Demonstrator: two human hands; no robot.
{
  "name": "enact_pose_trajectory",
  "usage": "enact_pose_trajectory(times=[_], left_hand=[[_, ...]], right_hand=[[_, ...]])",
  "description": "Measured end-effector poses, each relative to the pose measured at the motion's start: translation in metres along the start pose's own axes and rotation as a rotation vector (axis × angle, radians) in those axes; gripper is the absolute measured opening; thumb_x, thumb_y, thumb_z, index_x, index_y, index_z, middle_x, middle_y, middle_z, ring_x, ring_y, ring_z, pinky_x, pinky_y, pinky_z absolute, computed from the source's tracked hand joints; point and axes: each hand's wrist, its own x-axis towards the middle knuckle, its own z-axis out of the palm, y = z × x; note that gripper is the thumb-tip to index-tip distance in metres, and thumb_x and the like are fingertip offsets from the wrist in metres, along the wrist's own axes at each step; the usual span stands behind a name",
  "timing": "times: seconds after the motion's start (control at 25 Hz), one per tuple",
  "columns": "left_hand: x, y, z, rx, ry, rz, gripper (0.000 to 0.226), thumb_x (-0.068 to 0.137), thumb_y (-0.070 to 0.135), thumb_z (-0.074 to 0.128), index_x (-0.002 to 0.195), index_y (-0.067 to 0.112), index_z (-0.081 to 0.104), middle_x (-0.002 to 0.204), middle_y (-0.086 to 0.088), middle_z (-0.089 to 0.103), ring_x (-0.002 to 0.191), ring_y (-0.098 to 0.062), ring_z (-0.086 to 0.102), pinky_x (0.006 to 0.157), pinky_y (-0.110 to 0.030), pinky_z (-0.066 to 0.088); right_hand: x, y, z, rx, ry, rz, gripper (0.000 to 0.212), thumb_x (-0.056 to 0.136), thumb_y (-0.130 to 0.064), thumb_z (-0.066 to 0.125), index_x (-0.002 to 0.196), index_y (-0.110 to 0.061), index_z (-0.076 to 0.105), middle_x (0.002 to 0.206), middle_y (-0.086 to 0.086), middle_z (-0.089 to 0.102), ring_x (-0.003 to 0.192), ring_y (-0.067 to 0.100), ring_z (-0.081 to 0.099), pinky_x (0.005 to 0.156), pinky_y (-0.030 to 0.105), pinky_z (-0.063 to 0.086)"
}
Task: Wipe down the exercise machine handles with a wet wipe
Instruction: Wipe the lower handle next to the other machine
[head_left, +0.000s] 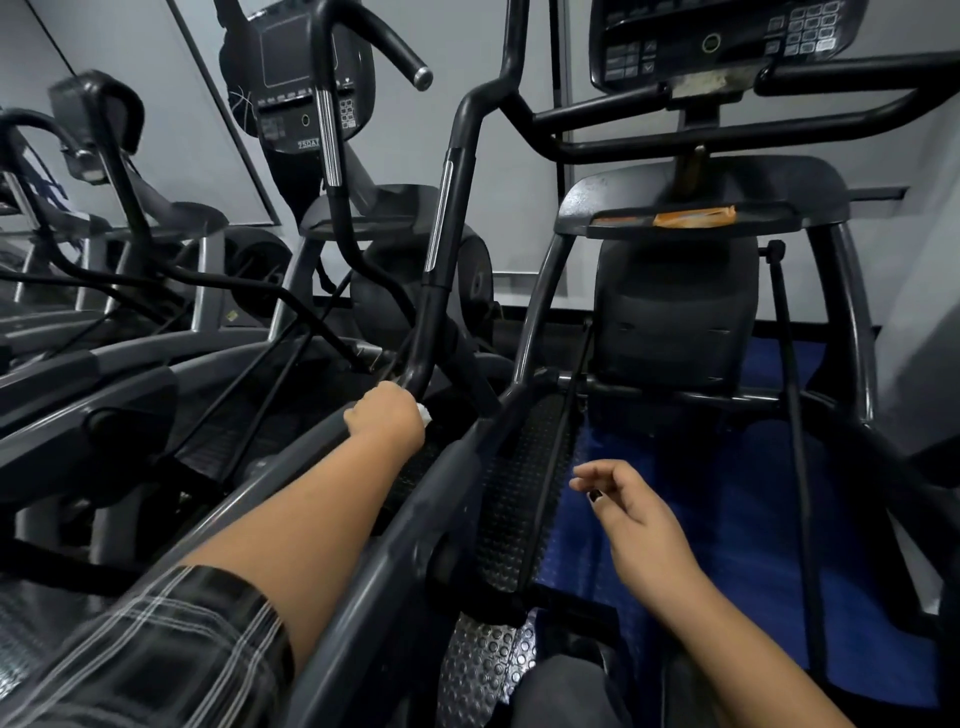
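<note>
Left hand: the left hand (387, 418) is seen closed in a fist at the foot of the handle (441, 223), with the wet wipe (425, 413) held inside it against the bar.
Hidden at the grip: the fingers are covered by the back of the hand, so how far they wrap round the handle cannot be told.
Wet wipe: only a small white corner is shown, at the side of the fist away from the wrist, touching the handle's lowest visible part; the rest is hidden in the hand.
Handle, axis: the long axis is set nearly upright, leaning slightly right as it rises from the fist; a bright strip is carried along its middle stretch.
Handle, upper end: above the strip the bar is bent up and to the right and is cut off by the top edge.
Handle, lower end: the part below the fist is hidden by the hand.
Right hand: the right hand (631, 514) is held free in the air, well to the right of the handle and lower than its foot, fingers loosely curled, nothing in it.
Sleeve: a plaid sleeve (156, 654) is cut off at the lower left corner.
Console: the console (727, 41), up and right of the handle, is cropped by the top edge; its buttons are too blurred to read.
Tray: an orange packet (693, 217) is seen lying flat on the tray (805, 213) right of the handle; its print cannot be made out.
</note>
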Motion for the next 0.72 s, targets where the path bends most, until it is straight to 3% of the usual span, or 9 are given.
enact_pose_trajectory(times=[0.2, 0.36, 0.48, 0.56, 0.64, 0.72], left_hand=[[0.024, 0.017, -0.007, -0.062, -0.008, -0.028, 0.026, 0.089, 0.024, 0.062, 0.113, 0.014, 0.057, 0.099, -0.004, 0.068, 0.098, -0.027, 0.062, 0.099, -0.042, 0.031], [0.049, 0.038, -0.002, -0.224, 0.081, -0.029, 0.040, 0.091, 0.036, 0.059, 0.119, 0.010, 0.047, 0.104, -0.009, 0.068, 0.100, -0.032, 0.061, 0.092, -0.044, 0.027], [0.061, 0.040, -0.013, -0.480, -0.014, -0.024, 0.047, 0.080, 0.042, 0.073, 0.111, 0.012, 0.055, 0.110, -0.007, 0.064, 0.103, -0.032, 0.056, 0.085, -0.036, 0.035], [0.064, 0.039, -0.026, -0.517, -0.153, 0.014, 0.065, 0.073, 0.037, 0.084, 0.121, 0.002, 0.056, 0.117, -0.009, 0.062, 0.110, -0.030, 0.059, 0.089, -0.032, 0.047], [0.058, 0.038, -0.038, -0.533, -0.240, 0.032, 0.071, 0.074, 0.029, 0.085, 0.127, -0.005, 0.053, 0.125, -0.014, 0.061, 0.117, -0.033, 0.059, 0.098, -0.037, 0.049], [0.050, 0.036, -0.042, -0.486, -0.259, 0.038, 0.063, 0.077, 0.029, 0.082, 0.125, -0.003, 0.057, 0.125, -0.017, 0.062, 0.118, -0.034, 0.059, 0.094, -0.038, 0.048]], right_hand=[[0.000, 0.019, 0.001, -0.034, -0.013, 0.054, 0.037, 0.099, 0.000, 0.045, 0.101, -0.034, 0.059, 0.106, -0.011, 0.068, 0.104, -0.001, 0.060, 0.082, 0.016, 0.045], [0.003, 0.025, -0.009, -0.047, 0.019, 0.072, 0.035, 0.100, 0.000, 0.044, 0.102, -0.031, 0.060, 0.105, -0.012, 0.067, 0.094, -0.011, 0.059, 0.079, 0.011, 0.048], [0.005, 0.026, -0.017, -0.028, 0.057, 0.073, 0.033, 0.099, 0.000, 0.045, 0.102, -0.029, 0.061, 0.104, -0.011, 0.068, 0.095, 0.011, 0.064, 0.077, 0.019, 0.048], [0.004, 0.028, -0.018, -0.034, 0.067, 0.083, 0.033, 0.099, -0.001, 0.044, 0.104, -0.028, 0.061, 0.104, -0.011, 0.068, 0.096, 0.034, 0.061, 0.078, 0.035, 0.053], [-0.001, 0.029, -0.018, -0.047, 0.068, 0.093, 0.033, 0.099, 0.000, 0.044, 0.104, -0.028, 0.061, 0.103, -0.010, 0.068, 0.096, 0.037, 0.060, 0.087, 0.043, 0.050], [-0.006, 0.031, -0.017, -0.049, 0.067, 0.098, 0.035, 0.099, 0.002, 0.044, 0.102, -0.028, 0.061, 0.103, -0.009, 0.069, 0.093, 0.027, 0.064, 0.090, 0.039, 0.050]])
